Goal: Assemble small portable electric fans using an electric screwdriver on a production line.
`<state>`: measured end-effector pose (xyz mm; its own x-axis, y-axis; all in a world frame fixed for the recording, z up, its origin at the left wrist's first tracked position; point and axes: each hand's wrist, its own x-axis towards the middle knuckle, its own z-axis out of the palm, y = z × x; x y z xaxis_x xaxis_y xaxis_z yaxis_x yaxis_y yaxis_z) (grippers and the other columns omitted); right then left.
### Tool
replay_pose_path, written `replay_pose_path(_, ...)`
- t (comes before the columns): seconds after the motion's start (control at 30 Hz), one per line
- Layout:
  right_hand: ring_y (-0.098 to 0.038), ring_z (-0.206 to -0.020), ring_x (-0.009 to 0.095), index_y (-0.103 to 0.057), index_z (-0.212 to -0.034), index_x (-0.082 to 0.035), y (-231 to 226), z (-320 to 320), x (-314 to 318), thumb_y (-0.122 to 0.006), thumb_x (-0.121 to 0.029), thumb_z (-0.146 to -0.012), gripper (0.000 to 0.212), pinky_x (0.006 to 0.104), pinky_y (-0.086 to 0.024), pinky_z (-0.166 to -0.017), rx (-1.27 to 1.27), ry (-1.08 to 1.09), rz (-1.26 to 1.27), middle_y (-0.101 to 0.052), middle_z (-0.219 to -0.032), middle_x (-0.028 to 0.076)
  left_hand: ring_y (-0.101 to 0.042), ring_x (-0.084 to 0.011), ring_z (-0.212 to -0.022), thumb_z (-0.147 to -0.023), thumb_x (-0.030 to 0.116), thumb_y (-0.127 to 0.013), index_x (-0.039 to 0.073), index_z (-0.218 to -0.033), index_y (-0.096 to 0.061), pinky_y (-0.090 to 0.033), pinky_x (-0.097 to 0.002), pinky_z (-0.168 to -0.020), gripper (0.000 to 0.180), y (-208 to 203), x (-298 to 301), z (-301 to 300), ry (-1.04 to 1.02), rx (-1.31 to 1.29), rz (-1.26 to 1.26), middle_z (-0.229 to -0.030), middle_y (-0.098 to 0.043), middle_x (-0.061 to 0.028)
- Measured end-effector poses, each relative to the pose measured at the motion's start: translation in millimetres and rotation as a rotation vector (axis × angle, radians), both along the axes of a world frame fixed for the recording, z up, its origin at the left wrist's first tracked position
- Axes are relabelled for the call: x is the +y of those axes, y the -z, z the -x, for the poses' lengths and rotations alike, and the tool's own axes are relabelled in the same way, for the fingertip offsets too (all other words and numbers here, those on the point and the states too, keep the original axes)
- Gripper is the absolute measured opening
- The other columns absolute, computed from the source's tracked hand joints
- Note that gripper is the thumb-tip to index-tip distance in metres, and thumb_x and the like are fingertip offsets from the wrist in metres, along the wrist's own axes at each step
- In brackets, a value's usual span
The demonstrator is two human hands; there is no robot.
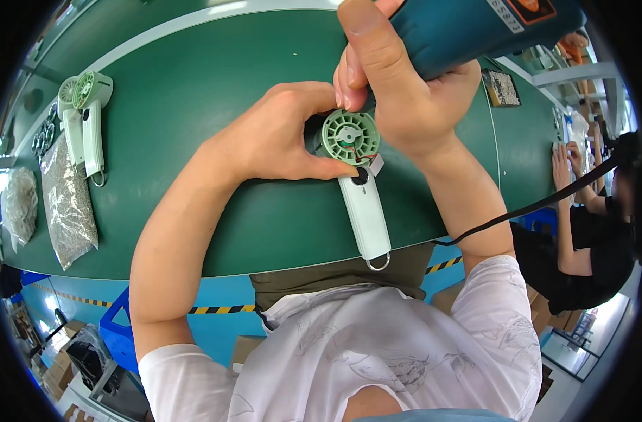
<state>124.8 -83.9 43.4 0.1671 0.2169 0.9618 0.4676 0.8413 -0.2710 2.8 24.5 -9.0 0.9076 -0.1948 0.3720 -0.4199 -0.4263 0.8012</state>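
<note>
Left hand (285, 133) half curled, holding small fan (364, 200) by its round head (349, 136), right of palm | right hand (419, 102) closed around power tool (468, 39), near fan | step seems fastening work | next move probably calls for steady left grip, straight tool

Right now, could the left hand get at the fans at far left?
Probably yes: only green tabletop shows between the left hand and those fans, though it would have to release the fan head it holds.
</note>
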Motion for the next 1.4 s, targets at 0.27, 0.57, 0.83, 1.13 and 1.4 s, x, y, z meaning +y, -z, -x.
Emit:
replay_pose_path(0.27, -0.057, -0.048, 0.010, -0.063, -0.095, -0.001, -7.9, 34.0, -36.1, -0.075, -0.008, -0.096, 0.014, 0.0248, -0.047, -0.047, 0.404, 0.321, 0.560, -0.061, -0.065, 0.002, -0.067, -0.0367, -0.099, -0.067, 0.025, -0.092, -0.003, -0.113, -0.067, -0.055, -0.0414, -0.089, 0.059, -1.5, 0.4, -1.4, 0.020, 0.005, -0.004, -0.106, -0.070, -0.0189)
replay_pose_path(0.57, -0.059, -0.049, 0.011, -0.063, -0.094, 0.000, -9.8, 29.8, -35.4, -0.074, -0.002, -0.095, 0.011, 0.0275, -0.046, -0.046, 0.295, 0.232, 0.510, -0.062, -0.063, 0.003, -0.068, -0.0367, -0.098, -0.068, 0.028, -0.092, -0.002, -0.110, -0.067, -0.055, -0.0410, -0.089, 0.057, -2.9, 1.6, -1.5, 0.005, 0.055, -0.087, -0.107, -0.071, -0.0173)
replay_pose_path(0.83, -0.053, -0.044, 0.014, -0.060, -0.101, 0.000, -43.0, 1.0, -84.2, -0.068, -0.012, -0.101, 0.015, 0.0313, -0.048, -0.045, 0.664, 0.332, 0.193, -0.056, -0.062, 0.004, -0.070, -0.0326, -0.101, -0.068, 0.025, -0.093, -0.001, -0.120, -0.069, -0.056, -0.0391, -0.090, 0.063, -5.9, -2.7, -3.1, -0.001, 0.012, -0.122, -0.110, -0.073, -0.0161)
replay_pose_path(1.13, -0.053, -0.043, 0.015, -0.061, -0.093, 0.001, -6.2, -33.5, -93.3, -0.068, -0.011, -0.101, 0.016, 0.0306, -0.047, -0.043, 0.718, 0.545, 0.296, -0.056, -0.060, 0.005, -0.071, -0.0300, -0.097, -0.064, 0.024, -0.095, -0.001, -0.118, -0.070, -0.057, -0.0371, -0.090, 0.065, -9.2, -3.1, -4.8, -0.011, 0.009, -0.120, -0.106, -0.073, -0.0140)
replay_pose_path(1.4, -0.054, -0.043, 0.014, -0.061, -0.091, 0.001, -1.7, -34.9, -91.0, -0.068, -0.011, -0.101, 0.017, 0.0290, -0.046, -0.042, 0.716, 0.575, 0.310, -0.056, -0.060, 0.005, -0.071, -0.0294, -0.095, -0.064, 0.025, -0.096, -0.002, -0.118, -0.070, -0.056, -0.0363, -0.088, 0.065, -6.9, -2.2, -5.3, -0.001, 0.011, -0.111, -0.105, -0.073, -0.0142)
